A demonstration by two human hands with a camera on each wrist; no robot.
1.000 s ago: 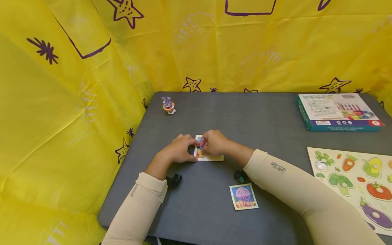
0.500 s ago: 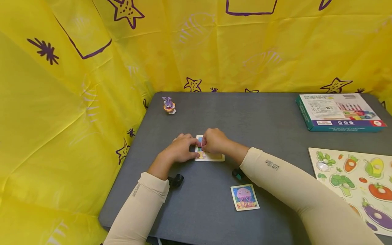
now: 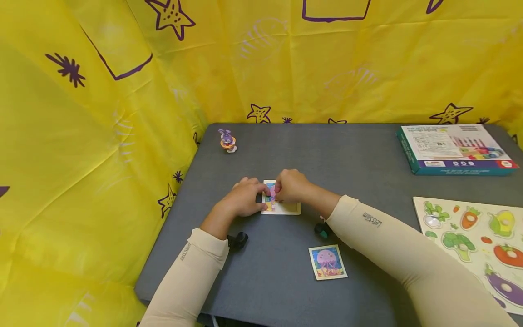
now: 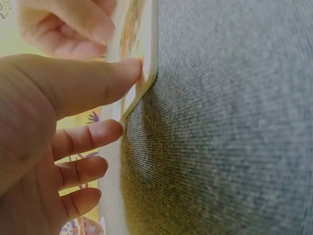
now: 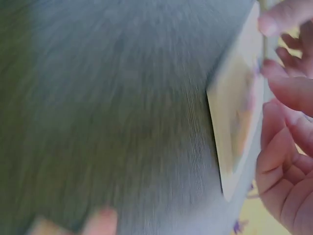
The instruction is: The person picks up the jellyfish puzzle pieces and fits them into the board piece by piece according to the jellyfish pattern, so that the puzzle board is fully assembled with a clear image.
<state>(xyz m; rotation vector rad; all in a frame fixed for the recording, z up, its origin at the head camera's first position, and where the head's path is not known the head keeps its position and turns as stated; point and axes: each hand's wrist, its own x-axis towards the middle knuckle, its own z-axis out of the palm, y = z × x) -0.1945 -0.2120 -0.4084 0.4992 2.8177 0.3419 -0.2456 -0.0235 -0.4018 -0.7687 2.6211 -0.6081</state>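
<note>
Ahead of me on the dark table lies a pale puzzle board (image 3: pixel 292 210), its left part covered with blue, pink and yellow picture pieces. My left hand (image 3: pixel 244 197) steadies its left edge; in the left wrist view the thumb (image 4: pixel 110 81) presses near a corner, the other fingers loose and apart. My right hand (image 3: pixel 291 186) bends over the board and pinches a pink puzzle piece (image 3: pixel 273 192), mostly hidden by the fingers. In the right wrist view its thumb and forefinger (image 5: pixel 274 122) meet close over the board.
A square jellyfish picture card (image 3: pixel 328 262) lies nearer me. On the right are a vegetable peg board (image 3: pixel 459 227) and a flat teal-sided box (image 3: pixel 455 150). A small purple rabbit figure (image 3: pixel 227 141) stands at back left. Yellow cloth (image 3: pixel 310 68) hangs behind the table.
My right hand has shifted slightly right across the board, and pink now shows at its fingertips. The left hand keeps its place on the left edge.
</note>
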